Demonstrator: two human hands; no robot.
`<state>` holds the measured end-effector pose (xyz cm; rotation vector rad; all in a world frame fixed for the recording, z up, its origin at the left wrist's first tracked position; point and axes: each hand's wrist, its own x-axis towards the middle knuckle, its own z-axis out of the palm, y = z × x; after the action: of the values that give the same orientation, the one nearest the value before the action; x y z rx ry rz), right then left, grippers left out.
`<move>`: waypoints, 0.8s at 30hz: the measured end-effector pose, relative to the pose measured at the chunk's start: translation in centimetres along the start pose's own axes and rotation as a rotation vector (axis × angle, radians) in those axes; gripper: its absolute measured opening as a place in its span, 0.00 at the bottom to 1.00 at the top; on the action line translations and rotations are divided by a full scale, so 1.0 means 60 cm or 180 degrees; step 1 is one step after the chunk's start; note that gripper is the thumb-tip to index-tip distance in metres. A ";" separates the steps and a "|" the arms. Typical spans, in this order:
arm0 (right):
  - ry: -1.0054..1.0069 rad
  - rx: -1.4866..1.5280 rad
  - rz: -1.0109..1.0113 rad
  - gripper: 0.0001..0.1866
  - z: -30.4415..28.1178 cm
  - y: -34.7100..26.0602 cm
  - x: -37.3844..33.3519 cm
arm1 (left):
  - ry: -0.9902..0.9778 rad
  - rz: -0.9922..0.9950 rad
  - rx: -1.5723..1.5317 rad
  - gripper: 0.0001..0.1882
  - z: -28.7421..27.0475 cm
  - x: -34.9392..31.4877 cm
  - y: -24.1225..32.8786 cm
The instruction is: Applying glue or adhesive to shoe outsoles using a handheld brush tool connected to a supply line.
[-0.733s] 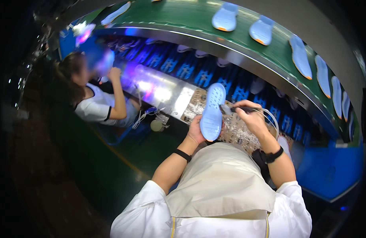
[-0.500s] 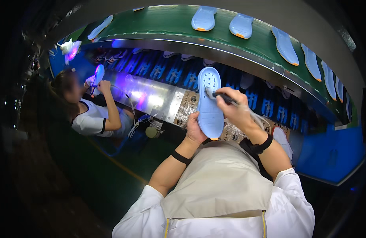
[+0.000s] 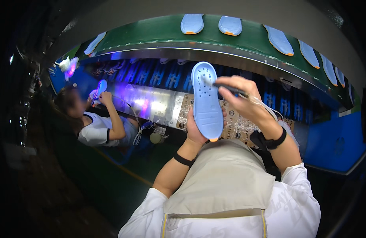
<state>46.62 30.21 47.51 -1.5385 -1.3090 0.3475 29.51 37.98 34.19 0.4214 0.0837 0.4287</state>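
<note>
A light blue shoe sole (image 3: 208, 113) with an orange tab at its near end is held up in front of my apron. Small holes dot its far part, and fine lines cross the near part. My left hand (image 3: 194, 129) is closed around the near half from below, its fingertips showing at the right edge. Above the sole, my right hand (image 3: 243, 95) grips a black-handled brush (image 3: 232, 88). The brush's pale, blurred tip is over the holes and appears to touch them. A thin clear tube runs back from the handle past my wrist.
Beyond a metal ledge, a green conveyor belt (image 3: 151, 35) carries several similar soles (image 3: 279, 41). Blue racks (image 3: 155, 76) line the space below it. Patterned covering (image 3: 238, 123) lies on the bench. Leftward, a co-worker (image 3: 99, 127) holds another sole. A blue cabinet (image 3: 333, 142) stands right.
The brush tip has moved farther up the holed part of the sole. The sole sits slightly higher and more left in view, and my right hand has turned, its fingers more level.
</note>
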 end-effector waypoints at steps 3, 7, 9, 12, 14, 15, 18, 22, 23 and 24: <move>0.0768 -0.0695 -0.0945 0.14 0.018 0.044 0.018 | 0.0324 -0.0468 -0.0195 0.44 0.033 -0.014 -0.006; -0.0046 -0.0553 -0.1423 0.17 0.039 0.054 0.016 | 0.0151 -0.0354 0.0090 0.44 0.027 -0.004 -0.003; -0.0766 0.0014 -0.1261 0.16 0.028 0.051 0.021 | 0.0136 -0.0232 -0.0120 0.44 0.027 0.000 -0.005; 0.0029 0.0311 -0.1010 0.15 0.020 0.045 0.018 | 0.0260 -0.0269 -0.0287 0.44 0.020 0.004 -0.001; 0.0727 -0.0198 -0.0795 0.15 0.022 0.054 0.017 | 0.0199 -0.0284 -0.0350 0.44 0.026 0.006 -0.003; 0.0540 -0.0571 -0.1023 0.16 0.021 0.058 0.015 | 0.0057 -0.0325 -0.0199 0.44 0.031 0.008 -0.003; -0.0328 -0.0779 -0.1468 0.18 0.019 0.055 0.009 | -0.0242 -0.0291 0.0039 0.43 0.034 0.015 0.001; -0.0625 0.0087 -0.1335 0.16 0.017 0.038 0.003 | 0.0794 0.0119 -0.0597 0.42 0.032 0.026 0.009; -0.0221 -0.0221 -0.1141 0.16 0.018 0.041 0.002 | 0.0340 -0.0011 -0.0323 0.42 0.026 0.025 0.013; 0.0184 -0.0534 -0.0930 0.17 0.019 0.043 -0.001 | -0.0112 -0.0152 -0.0056 0.41 0.033 0.026 0.017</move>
<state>47.15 31.10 44.90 -1.4550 -1.5227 0.0082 30.87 38.74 36.44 0.4088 0.0558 0.3745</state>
